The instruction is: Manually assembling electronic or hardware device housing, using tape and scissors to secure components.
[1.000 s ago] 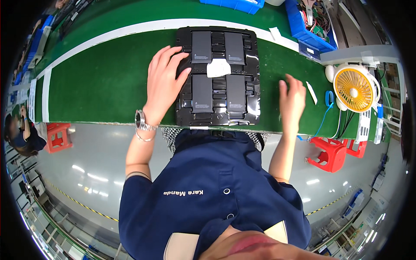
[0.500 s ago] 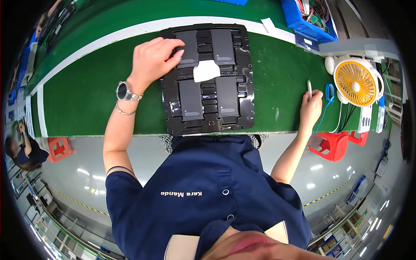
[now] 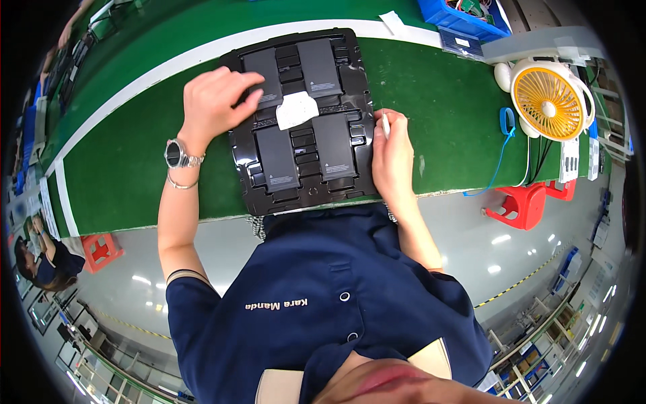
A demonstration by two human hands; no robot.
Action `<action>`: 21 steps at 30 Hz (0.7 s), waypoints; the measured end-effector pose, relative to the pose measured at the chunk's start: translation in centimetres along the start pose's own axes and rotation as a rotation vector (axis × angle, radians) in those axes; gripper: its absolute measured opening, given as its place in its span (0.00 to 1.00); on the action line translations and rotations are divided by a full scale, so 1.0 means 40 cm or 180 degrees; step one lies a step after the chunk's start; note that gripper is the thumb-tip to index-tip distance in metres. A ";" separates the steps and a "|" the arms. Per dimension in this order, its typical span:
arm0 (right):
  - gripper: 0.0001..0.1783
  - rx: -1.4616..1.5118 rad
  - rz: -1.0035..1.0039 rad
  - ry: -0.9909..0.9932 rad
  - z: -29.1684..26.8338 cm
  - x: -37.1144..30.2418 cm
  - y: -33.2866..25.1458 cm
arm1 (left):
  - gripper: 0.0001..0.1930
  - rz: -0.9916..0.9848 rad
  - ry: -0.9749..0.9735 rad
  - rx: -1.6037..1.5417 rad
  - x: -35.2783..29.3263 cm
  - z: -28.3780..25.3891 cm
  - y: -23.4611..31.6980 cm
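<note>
A black plastic tray point(image 3: 306, 197) lies on the bench in front of me, with several flat black battery packs in its recesses. A small white paper point(image 3: 297, 111) rests at the tray's middle. My left hand point(image 3: 217, 102) is over the tray's far left edge beside the far left battery pack point(image 3: 264, 74); thumb and forefinger are apart, with nothing seen between them. Beside the tray's right edge, my right hand point(image 3: 394, 158) is closed around a white pen point(image 3: 385, 125), its tip pointing away from me. The near right battery pack point(image 3: 335, 151) sits closest to that hand.
On the right of the green bench point(image 3: 444, 141) stands a white and orange fan point(image 3: 546, 106), with a blue wrist strap point(image 3: 507, 122) and cables beside it. A blue bin point(image 3: 464, 20) of electronic parts is at the far right. Red stools point(image 3: 521, 207) stand below the bench edge.
My right hand has moved left with the pen, from beside the fan to the tray's right edge. My left hand stays by the far left battery pack. The whole view has shifted slightly.
</note>
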State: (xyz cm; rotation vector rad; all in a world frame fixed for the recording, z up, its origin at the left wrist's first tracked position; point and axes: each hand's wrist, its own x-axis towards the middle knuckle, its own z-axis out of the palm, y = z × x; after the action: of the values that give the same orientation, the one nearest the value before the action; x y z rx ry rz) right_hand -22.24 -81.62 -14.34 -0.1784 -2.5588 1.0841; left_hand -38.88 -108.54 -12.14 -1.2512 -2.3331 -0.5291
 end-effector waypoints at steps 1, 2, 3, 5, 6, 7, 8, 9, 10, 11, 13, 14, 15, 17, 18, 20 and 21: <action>0.10 0.0086 0.0167 -0.0094 0.004 -0.003 -0.004 | 0.11 -0.0053 -0.0027 0.0116 0.007 -0.001 -0.007; 0.10 0.0138 0.0236 -0.0107 0.005 -0.006 -0.005 | 0.13 -0.0100 -0.0146 -0.0009 0.008 -0.005 -0.008; 0.10 0.0190 0.0304 -0.0122 0.007 -0.008 -0.003 | 0.14 -0.0149 -0.0265 -0.0135 0.009 -0.009 -0.008; 0.09 0.0219 0.0311 -0.0088 0.010 -0.009 0.001 | 0.21 -0.0266 -0.0794 -0.0368 0.029 -0.029 0.008; 0.09 0.0187 0.0251 -0.0045 0.009 -0.007 0.005 | 0.22 -0.0254 -0.0849 -0.0377 0.040 -0.032 0.009; 0.09 0.0159 0.0197 -0.0019 0.009 -0.010 0.007 | 0.24 -0.0258 -0.0914 -0.0391 0.043 -0.035 0.009; 0.09 0.0189 0.0186 -0.0021 0.012 -0.012 0.006 | 0.25 -0.0260 -0.0979 -0.0409 0.046 -0.038 0.009; 0.09 0.0218 0.0177 -0.0021 0.014 -0.014 0.006 | 0.26 -0.0149 -0.1004 -0.0185 0.051 -0.041 0.010; 0.09 0.0239 0.0159 -0.0024 0.015 -0.014 0.006 | 0.25 0.0086 -0.0898 -0.0123 0.051 -0.037 0.011; 0.09 0.0205 0.0181 -0.0057 0.014 -0.013 0.005 | 0.25 0.0323 -0.0792 -0.0062 0.051 -0.031 0.009; 0.09 0.0181 0.0068 -0.0024 0.012 -0.010 0.004 | 0.24 0.0733 -0.0463 0.0016 0.040 -0.011 0.003; 0.09 0.0173 0.0013 -0.0003 0.012 -0.010 0.004 | 0.24 0.0640 -0.0375 0.0028 0.029 -0.004 -0.002; 0.09 0.0158 0.0025 -0.0022 0.013 -0.010 0.005 | 0.24 0.0549 -0.0287 0.0040 0.016 -0.001 -0.008; 0.09 0.0154 -0.0027 -0.0009 0.013 -0.010 0.009 | 0.22 0.0476 0.0100 0.0019 0.011 0.004 -0.013; 0.09 0.0153 -0.0053 -0.0002 0.014 -0.011 0.011 | 0.21 0.0133 0.0098 0.0038 0.011 0.007 -0.015; 0.09 0.0125 -0.0090 -0.0009 0.016 -0.009 0.014 | 0.19 -0.0581 0.0107 0.0087 0.006 0.014 -0.019; 0.09 0.0110 -0.0109 -0.0013 0.016 -0.010 0.015 | 0.16 -0.1273 -0.0086 -0.0313 0.013 0.025 -0.019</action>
State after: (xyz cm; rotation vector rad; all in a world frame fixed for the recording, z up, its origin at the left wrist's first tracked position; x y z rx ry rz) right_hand -22.13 -81.71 -15.29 -0.1231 -2.5353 1.1163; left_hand -39.97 -108.05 -12.77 -0.8320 -2.6206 -0.7662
